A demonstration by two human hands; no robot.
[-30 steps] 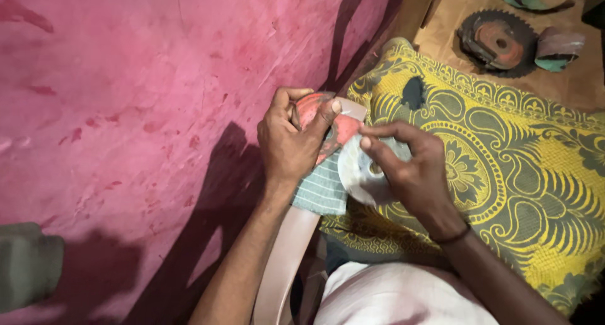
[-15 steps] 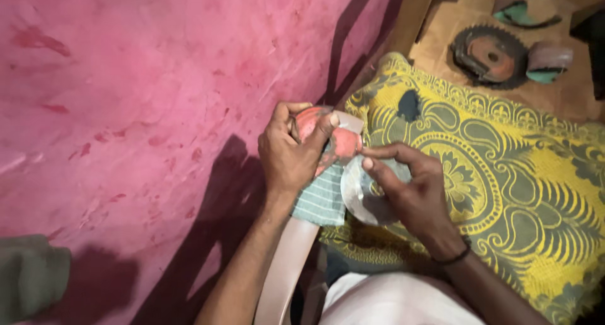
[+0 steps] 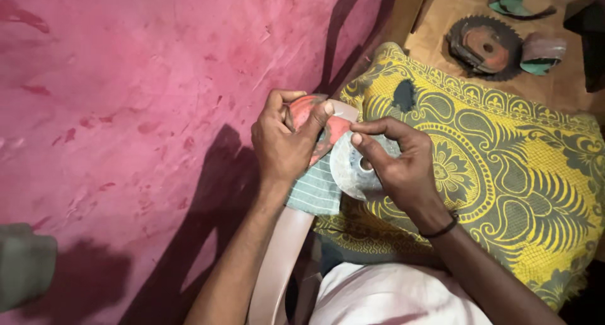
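While the left hand (image 3: 283, 145) clamps a reddish disc (image 3: 313, 126) against the chair arm (image 3: 280, 262), the right hand (image 3: 394, 167) pinches a grey disc (image 3: 350, 167) beside it; they look only partly separated, work unfinished.

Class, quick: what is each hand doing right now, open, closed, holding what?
Left hand: closed on a red disc, over a striped cloth.
Right hand: closed on a grey disc, fingers curled around its rim.

No packages, labels, signs or screens are visible.
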